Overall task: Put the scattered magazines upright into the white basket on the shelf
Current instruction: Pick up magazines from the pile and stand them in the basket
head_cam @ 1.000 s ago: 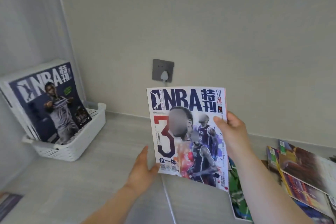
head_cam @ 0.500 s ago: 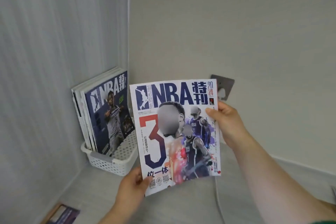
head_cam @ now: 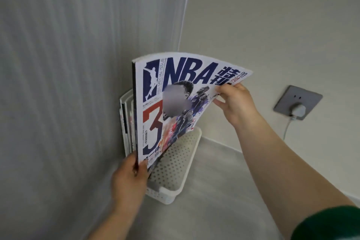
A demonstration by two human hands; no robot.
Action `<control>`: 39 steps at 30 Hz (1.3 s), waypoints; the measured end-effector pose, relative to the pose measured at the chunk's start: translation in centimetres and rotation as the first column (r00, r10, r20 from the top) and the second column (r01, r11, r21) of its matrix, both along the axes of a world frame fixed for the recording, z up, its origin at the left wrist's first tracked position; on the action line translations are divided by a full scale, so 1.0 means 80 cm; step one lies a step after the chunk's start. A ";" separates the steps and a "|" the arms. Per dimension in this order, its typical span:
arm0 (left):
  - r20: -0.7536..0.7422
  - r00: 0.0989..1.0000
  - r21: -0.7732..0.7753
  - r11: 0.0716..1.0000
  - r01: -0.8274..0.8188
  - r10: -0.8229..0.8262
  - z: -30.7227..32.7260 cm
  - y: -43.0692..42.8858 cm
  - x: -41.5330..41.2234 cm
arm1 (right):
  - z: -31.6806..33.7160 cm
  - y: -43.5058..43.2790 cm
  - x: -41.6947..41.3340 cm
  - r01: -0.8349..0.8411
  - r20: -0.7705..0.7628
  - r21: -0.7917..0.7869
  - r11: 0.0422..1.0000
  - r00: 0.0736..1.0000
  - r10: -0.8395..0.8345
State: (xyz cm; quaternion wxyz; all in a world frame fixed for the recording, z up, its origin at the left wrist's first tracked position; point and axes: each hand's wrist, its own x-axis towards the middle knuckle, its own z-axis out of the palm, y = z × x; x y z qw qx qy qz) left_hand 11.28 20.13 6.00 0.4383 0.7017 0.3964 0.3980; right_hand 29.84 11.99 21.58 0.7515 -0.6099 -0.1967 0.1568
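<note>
magazines (head_cam: 126, 120) upright in basket (head_cam: 175, 163)

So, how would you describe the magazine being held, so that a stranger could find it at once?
Look at the corner where the two walls meet: a white basket stands there with magazines upright inside. In front of them, both hands hold one magazine. Only its cover shows fully, with a big red and blue 3.

Head view, close, downward toward shelf corner (head_cam: 194, 134)

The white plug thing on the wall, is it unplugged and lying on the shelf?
No, the white plug sits in the grey wall socket, with its cable hanging down.
</note>
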 end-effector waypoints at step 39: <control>-0.182 0.983 0.211 0.977 0.005 0.034 0.002 0.017 -0.006 | -0.108 0.103 -0.021 -0.259 -0.071 -0.307 0.916 0.966 0.250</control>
